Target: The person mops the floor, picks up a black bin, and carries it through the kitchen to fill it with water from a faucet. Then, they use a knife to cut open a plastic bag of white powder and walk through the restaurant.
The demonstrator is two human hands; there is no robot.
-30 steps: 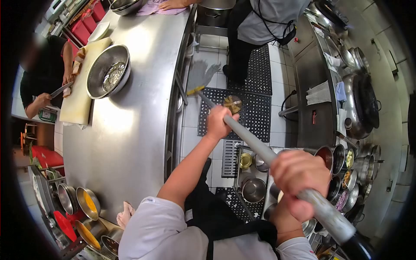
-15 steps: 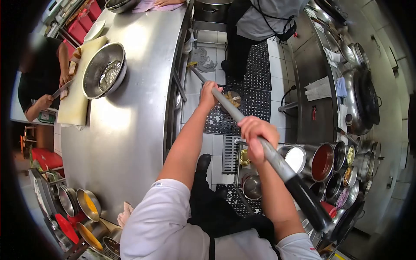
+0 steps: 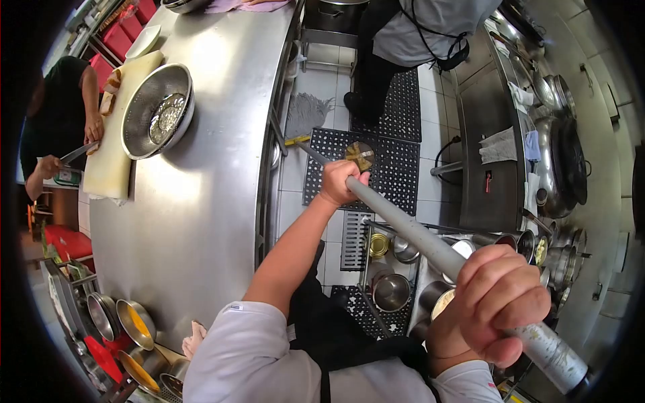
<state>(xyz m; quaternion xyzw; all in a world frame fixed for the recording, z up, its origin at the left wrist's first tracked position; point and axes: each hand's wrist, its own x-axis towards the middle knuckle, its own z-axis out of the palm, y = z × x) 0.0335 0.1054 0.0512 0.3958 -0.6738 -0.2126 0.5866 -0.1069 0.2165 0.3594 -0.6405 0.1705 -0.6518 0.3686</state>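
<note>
A long grey pole (image 3: 410,230) runs from the floor at upper centre to the lower right. My left hand (image 3: 341,182) is closed around its farther part. Nearer the camera, my right hand (image 3: 500,305) grips the pole close to its lower right end. A yellow piece (image 3: 297,140) shows at the pole's far end, low beside the table leg. Grey mop strands (image 3: 308,111) lie on the white tiles just beyond it.
A steel table (image 3: 201,221) fills the left, bearing a metal bowl (image 3: 158,111) and a cutting board (image 3: 111,161). Across it, a person (image 3: 64,114) holds a knife. Another person (image 3: 426,33) stands ahead on black mats (image 3: 396,168). Pots (image 3: 392,293) crowd the lower right.
The pole's far end has come nearer along the floor. My right hand has moved back toward the lower right, and my left hand slightly nearer and right. The strands look more spread.
</note>
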